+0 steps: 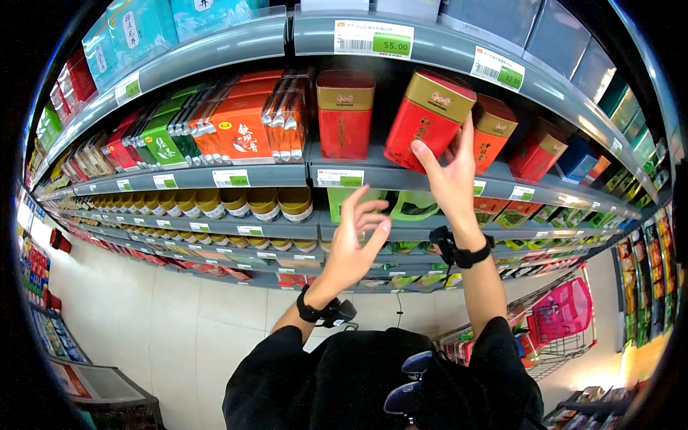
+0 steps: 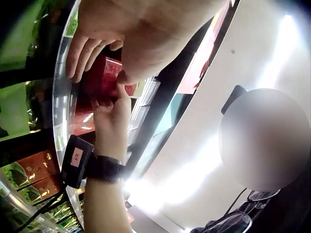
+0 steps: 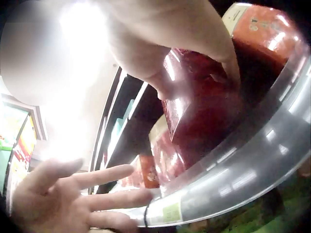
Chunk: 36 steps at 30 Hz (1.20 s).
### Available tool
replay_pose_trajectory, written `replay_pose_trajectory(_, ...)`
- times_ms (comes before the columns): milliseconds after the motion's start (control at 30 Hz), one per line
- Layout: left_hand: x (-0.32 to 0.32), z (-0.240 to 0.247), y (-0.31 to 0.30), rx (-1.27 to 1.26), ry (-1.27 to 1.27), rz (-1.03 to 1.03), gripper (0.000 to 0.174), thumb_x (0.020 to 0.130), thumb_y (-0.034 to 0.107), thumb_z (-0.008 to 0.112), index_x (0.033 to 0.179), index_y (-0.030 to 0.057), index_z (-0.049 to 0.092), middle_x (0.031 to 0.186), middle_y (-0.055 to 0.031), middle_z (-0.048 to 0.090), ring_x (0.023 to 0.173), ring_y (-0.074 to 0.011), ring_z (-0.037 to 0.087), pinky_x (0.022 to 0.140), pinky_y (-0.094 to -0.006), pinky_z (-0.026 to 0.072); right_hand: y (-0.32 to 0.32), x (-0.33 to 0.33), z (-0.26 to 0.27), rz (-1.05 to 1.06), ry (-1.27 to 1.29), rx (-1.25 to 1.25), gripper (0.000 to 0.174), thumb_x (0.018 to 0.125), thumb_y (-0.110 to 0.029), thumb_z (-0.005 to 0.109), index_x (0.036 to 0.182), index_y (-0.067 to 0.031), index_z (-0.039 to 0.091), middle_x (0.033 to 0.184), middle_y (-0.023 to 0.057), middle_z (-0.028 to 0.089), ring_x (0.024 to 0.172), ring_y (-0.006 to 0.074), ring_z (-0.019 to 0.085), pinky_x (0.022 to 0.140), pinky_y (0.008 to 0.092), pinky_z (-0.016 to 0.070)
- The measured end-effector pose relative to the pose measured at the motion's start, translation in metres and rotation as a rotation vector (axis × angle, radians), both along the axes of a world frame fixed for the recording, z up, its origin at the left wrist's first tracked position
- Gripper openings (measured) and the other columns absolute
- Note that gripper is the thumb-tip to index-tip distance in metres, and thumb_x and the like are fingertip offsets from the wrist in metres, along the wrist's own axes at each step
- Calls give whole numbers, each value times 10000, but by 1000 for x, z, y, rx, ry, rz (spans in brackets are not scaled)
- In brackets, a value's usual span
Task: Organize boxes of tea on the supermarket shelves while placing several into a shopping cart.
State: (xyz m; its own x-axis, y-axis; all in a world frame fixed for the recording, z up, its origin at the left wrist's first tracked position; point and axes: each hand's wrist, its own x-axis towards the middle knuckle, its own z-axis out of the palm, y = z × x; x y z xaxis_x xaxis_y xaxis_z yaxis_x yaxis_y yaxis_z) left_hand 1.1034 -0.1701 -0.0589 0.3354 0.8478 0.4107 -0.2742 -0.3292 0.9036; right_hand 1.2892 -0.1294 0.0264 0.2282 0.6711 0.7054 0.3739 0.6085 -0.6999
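Note:
My right hand (image 1: pixel 454 175) grips a red tea tin (image 1: pixel 424 129) with a gold lid, thumb on its front and fingers round its side. The tin tilts above the shelf's front edge; in the right wrist view its red body (image 3: pixel 199 107) shows under that hand. My left hand (image 1: pixel 356 240) is held in front of the shelf, lower and to the left, its fingers spread and holding nothing. Another red tin (image 1: pixel 345 118) with a gold lid stands upright to the left. Just right of the held one is an orange-red tin (image 1: pixel 493 136).
Orange tea packs (image 1: pixel 246 122) and green packs (image 1: pixel 161 140) line the shelf at left. Gold-lidded jars (image 1: pixel 294 204) sit one shelf below. Overhead runs a shelf edge with a price tag (image 1: pixel 374 39). A cart with a pink basket (image 1: pixel 562 308) stands behind at right.

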Motion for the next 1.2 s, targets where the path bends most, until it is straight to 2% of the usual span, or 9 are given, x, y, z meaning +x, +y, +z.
replay_pose_trajectory(267,-37,-28,-12,-99,107,-69,477,1000,39,546,1434,18,349,1157,-156,652,1029,-203,667,931,-339,511,54,20,-23,-45,-263,-54,966,862,-120,759,1580,-7,124,1448,222,504,1291,297,549,1082,380,422)
replay_pose_trajectory(367,-44,-39,-14,-105,116,-46,456,994,54,571,1411,13,391,1081,-145,697,990,-202,694,899,-337,532,61,25,-24,88,-279,-90,990,878,-137,752,1582,-12,68,1438,239,514,1302,322,543,1096,377,407)
replay_pose_trajectory(633,-43,-45,-24,-133,171,-95,417,1000,64,567,1388,17,422,1061,-142,709,979,-199,699,897,-339,535,41,8,-8,93,-326,-242,980,909,-222,729,1570,-7,38,1407,288,521,1316,397,529,1081,410,430)
replay_pose_trajectory(733,-37,-47,-28,-128,192,-125,402,1001,58,565,1378,16,431,1056,-139,710,976,-198,698,897,-338,536,35,5,-7,96,-364,-252,961,938,-235,717,1583,-24,37,1464,261,468,1337,321,505,1086,383,409)
replay_pose_trajectory(767,-35,-48,-30,-125,201,-138,397,1001,55,563,1375,16,434,1055,-138,710,976,-197,698,896,-338,537,32,6,-11,76,-392,-237,960,940,-264,711,1583,-18,42,1442,288,482,1329,372,519,1074,388,418)
replay_pose_trajectory(900,-28,-46,-42,-168,254,-143,388,1009,57,565,1373,18,436,1066,-126,702,976,-186,688,873,-325,540,-17,4,-27,-138,-481,2,817,933,-211,687,1547,53,219,1569,298,309,1446,403,353,1182,407,298)
replay_pose_trajectory(1067,-2,-70,-55,-191,301,-252,339,1025,75,545,1347,5,464,1051,-137,692,948,-188,673,842,-300,545,-150,30,-52,-169,-248,-68,443,939,-68,618,1378,-43,559,1204,187,667,1098,330,659,953,391,513)
replay_pose_trajectory(1133,21,-82,-61,-240,349,-339,317,1025,82,551,1323,-7,489,1038,-136,692,932,-176,663,841,-294,544,-201,53,-91,-286,-148,-163,401,917,-17,638,1316,-57,616,1051,136,697,940,267,691,832,351,550)
replay_pose_trajectory(1200,55,-92,-73,-259,449,-481,296,1019,63,542,1301,-17,507,1031,-138,691,926,-171,656,852,-292,535,-259,86,-132,-479,-80,-304,387,909,-10,648,1293,-56,629,1010,128,701,910,249,699,808,341,556)
